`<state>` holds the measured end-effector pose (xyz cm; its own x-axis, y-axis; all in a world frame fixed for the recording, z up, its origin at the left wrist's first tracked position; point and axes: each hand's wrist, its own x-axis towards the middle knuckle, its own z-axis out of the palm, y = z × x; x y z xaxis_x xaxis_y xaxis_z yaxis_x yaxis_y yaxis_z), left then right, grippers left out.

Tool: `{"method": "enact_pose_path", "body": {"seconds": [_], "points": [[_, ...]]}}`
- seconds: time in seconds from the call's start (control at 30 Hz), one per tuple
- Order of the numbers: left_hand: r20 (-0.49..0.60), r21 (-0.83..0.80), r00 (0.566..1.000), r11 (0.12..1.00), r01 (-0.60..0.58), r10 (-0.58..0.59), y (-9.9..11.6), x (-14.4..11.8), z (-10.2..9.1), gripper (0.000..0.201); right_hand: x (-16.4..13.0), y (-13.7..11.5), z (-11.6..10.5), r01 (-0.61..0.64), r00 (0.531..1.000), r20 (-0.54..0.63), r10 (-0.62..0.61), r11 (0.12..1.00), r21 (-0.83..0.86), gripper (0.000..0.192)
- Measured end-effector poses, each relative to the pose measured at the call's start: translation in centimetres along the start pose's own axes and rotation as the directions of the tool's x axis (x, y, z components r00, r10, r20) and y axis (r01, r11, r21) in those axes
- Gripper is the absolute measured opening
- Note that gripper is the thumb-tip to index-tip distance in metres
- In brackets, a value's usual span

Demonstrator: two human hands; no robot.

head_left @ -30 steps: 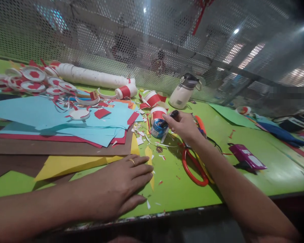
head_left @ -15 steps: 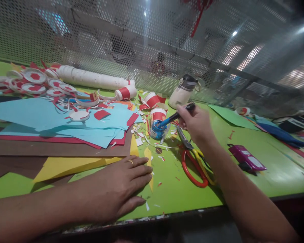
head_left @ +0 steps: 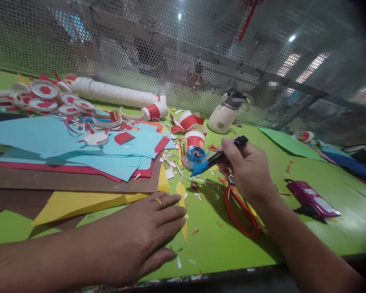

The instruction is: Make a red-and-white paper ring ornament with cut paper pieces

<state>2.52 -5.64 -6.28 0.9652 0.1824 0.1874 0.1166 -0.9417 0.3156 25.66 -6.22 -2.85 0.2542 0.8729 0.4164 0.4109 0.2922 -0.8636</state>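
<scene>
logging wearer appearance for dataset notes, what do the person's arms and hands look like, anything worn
Both forearms are bare, with no sleeves, gloves or watch in view. The left hand wears a thin gold-coloured ring on one finger. The right hand shows no ring or other jewellery from this view.

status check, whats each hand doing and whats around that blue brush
Left hand flat on the green table, fingers on the yellow paper. Right hand grips the blue-tipped brush, tip beside the paint pot. Red scissors under the wrist.

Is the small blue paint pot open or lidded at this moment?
Open. The paint pot shows a bare round mouth with blue inside, no lid on it; the right hand holds a blue-tipped brush beside it.
</scene>
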Motion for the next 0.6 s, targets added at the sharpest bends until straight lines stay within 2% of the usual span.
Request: {"method": "enact_pose_path", "body": {"seconds": [0.1,0.23,0.43,0.6], "points": [[0.028,0.015,1.000,1.000,0.006,-0.006,-0.1,0.1,0.2,0.036,-0.6,0.4,0.7,-0.003,0.996,0.092,0.012,0.995,-0.097,0.029],[0.054,0.022,0.999,1.000,0.002,-0.003,-0.2,0.2,0.6,0.040,-1.1,0.7,1.2,0.029,0.992,0.123,-0.005,0.982,-0.188,0.026],[0.000,-0.001,1.000,1.000,-0.018,0.018,-0.4,0.2,0.7,0.041,-1.4,0.6,1.6,0.103,0.982,0.178,-0.066,0.973,-0.207,0.022],[-0.004,0.005,1.000,1.000,-0.023,0.023,-0.4,0.3,0.9,0.041,-1.5,0.4,1.8,0.118,0.979,0.191,-0.075,0.967,-0.226,0.023]]}}
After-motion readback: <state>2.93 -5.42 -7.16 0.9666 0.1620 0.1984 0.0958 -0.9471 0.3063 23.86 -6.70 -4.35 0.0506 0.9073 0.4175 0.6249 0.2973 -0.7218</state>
